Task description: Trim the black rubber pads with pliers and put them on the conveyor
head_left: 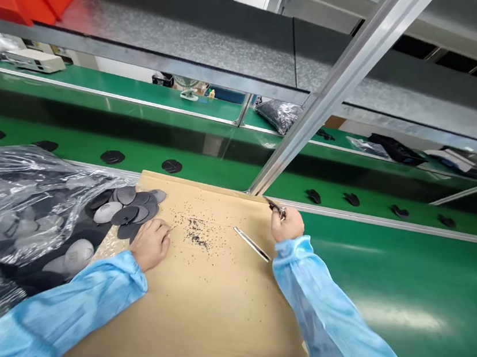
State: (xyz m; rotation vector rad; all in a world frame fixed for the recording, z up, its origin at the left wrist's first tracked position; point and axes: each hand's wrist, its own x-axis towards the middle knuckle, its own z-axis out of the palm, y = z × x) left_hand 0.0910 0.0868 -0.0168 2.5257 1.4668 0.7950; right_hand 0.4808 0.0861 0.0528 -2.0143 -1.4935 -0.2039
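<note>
My left hand (150,244) rests on a sheet of tan cardboard (204,313), its fingers curled. Whether it holds anything is hidden. Its fingertips are close to a heap of overlapping black and grey rounded plastic shells (130,209). My right hand (287,224) is at the cardboard's far edge, pinching a small metal-and-black tool (277,209), possibly snips. Between my hands lie a scatter of black plastic crumbs (192,232) and a slim steel blade or knife (252,244).
A clear plastic bag of dark and grey shells (12,214) lies at the left. Green conveyor belts (381,289) run crosswise, with a row of black parts (351,199) beyond the cardboard. An aluminium upright (340,92) and grey shelf (173,37) stand overhead.
</note>
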